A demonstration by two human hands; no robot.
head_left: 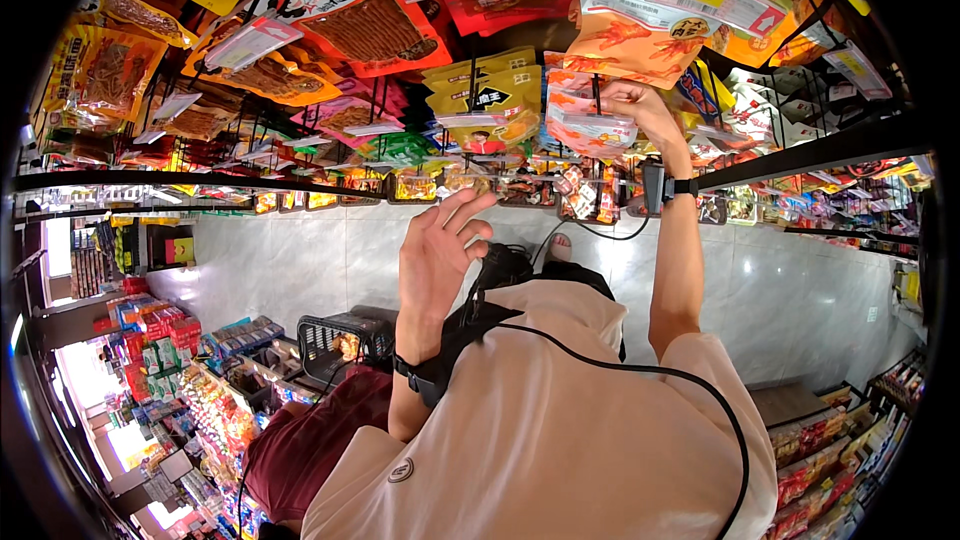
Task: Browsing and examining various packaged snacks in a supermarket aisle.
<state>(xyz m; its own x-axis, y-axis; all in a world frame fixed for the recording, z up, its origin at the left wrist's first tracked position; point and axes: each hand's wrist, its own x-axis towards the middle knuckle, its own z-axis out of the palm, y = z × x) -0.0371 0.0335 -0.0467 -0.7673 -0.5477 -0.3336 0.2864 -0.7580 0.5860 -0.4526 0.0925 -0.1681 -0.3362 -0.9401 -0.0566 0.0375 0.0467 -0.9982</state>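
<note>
My right hand (645, 112) reaches up to the hanging racks, its fingers bent together at the top of an orange-and-white snack bag (585, 130). Part of that bag is covered by a price tag holder and a black hook. Just above the hand hangs a larger orange snack bag (630, 45). To the right of the fingers are blue-and-yellow packs. My left hand (440, 245) is raised palm up in front of the lower rack, holding nothing, its fingers apart and slightly curled. Yellow snack bags (485, 100) hang beyond it.
Black shelf rails (820, 155) cross at rack height. A person in a maroon top (320, 440) stands close on my left, near a black shopping basket (335, 345). Stocked shelves (215, 405) stand at lower left. Cables run from my wrist band (683, 187) and across my shirt.
</note>
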